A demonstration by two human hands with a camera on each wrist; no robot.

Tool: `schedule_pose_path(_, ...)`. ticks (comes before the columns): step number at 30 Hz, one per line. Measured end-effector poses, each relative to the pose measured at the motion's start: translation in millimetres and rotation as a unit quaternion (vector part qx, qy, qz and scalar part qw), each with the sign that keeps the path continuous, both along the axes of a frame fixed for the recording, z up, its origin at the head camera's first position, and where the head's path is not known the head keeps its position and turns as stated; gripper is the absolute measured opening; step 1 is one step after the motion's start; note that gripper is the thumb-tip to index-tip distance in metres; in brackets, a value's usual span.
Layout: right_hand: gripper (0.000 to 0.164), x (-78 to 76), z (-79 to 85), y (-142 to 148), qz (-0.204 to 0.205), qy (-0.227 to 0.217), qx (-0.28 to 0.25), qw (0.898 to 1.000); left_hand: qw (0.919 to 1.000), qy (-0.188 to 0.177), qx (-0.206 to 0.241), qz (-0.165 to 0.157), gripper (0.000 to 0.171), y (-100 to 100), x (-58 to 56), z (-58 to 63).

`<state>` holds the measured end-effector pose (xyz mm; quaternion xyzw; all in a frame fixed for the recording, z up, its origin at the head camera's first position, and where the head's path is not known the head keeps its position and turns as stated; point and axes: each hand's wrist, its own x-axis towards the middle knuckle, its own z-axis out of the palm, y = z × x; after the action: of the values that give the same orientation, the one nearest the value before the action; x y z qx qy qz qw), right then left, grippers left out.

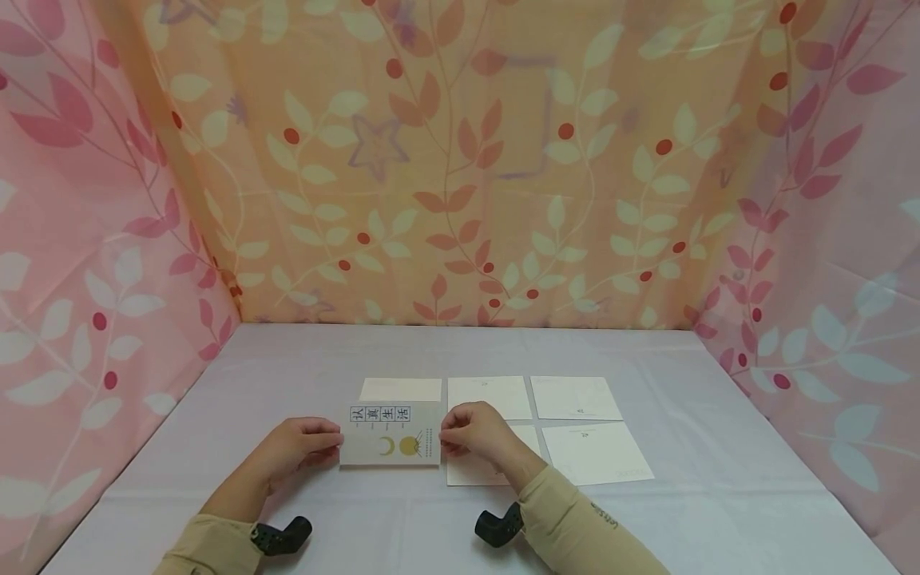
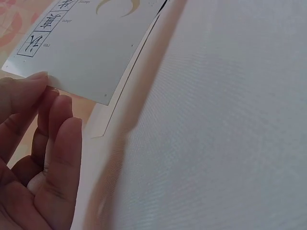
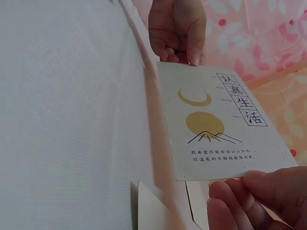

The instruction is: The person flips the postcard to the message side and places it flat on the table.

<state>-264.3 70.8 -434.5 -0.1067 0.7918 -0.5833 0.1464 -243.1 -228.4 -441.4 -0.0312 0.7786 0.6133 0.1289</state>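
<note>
A pale postcard [image 1: 362, 447] with a golden moon, a golden sun over mountain lines and boxed Chinese characters is held between both hands, raised a little above the table. The left hand [image 1: 295, 443] pinches its left edge; in the left wrist view, the thumb lies on the face of the card [image 2: 91, 62] with fingers behind. At the opposite edge, the right hand [image 1: 483, 435] pinches it between thumb and fingers. The right wrist view shows the printed face [image 3: 192, 79] tilted, with smaller lines of text below the sun.
Several white cards lie in two rows on the white-covered table [image 1: 216, 383], such as the back right one [image 1: 575, 391] and front right one [image 1: 596, 455]. The held card and right hand partly cover others. Leaf-patterned cloth [image 1: 446, 160] encloses the back and sides.
</note>
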Motion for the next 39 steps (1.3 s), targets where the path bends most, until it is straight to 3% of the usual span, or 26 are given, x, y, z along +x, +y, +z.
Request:
schedule_pose_path(27,0.007,0.3,-0.7,-1.6,0.007,-0.006,-0.028,1.0,0.9996,0.004,0.015,0.024,0.025,-1.6,1.5,-0.1)
schedule_pose_path(39,0.007,1.9,0.1,-0.6,0.015,-0.004,-0.032,0.999,0.999,-0.001,0.042,-0.013,0.028,-4.7,2.0,0.6)
